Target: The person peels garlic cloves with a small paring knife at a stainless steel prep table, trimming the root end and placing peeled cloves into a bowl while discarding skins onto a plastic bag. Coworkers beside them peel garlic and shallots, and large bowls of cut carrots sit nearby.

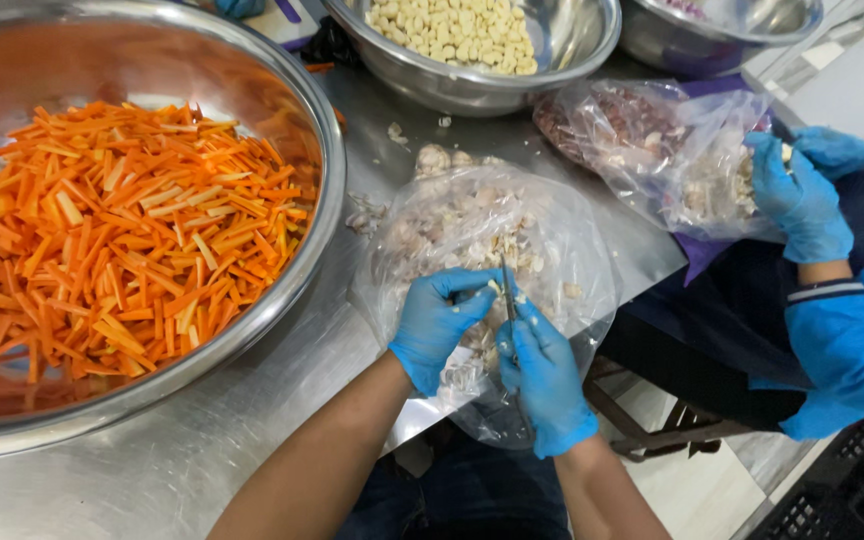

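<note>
Stainless steel worktop [252, 400] runs across the scene, with a large steel bowl [312, 130] of orange carrot sticks [122, 240] on the left and a second bowl [572, 50] of peeled garlic cloves [452, 35] at the far edge. Near the table's front edge lies a clear plastic bag [552, 230] of garlic skins and unpeeled cloves. Over it, the left hand [439, 325] in a blue glove pinches a small garlic clove [494, 288] between thumb and fingertips. The right hand [544, 375], also gloved, is closed around a small knife [507, 285]; its blade runs away from the person, long axis near to far, with the tip just right of the clove and touching or nearly touching it. To the right, another person's gloved hands [802, 195] work at a second plastic bag [652, 140].
</note>
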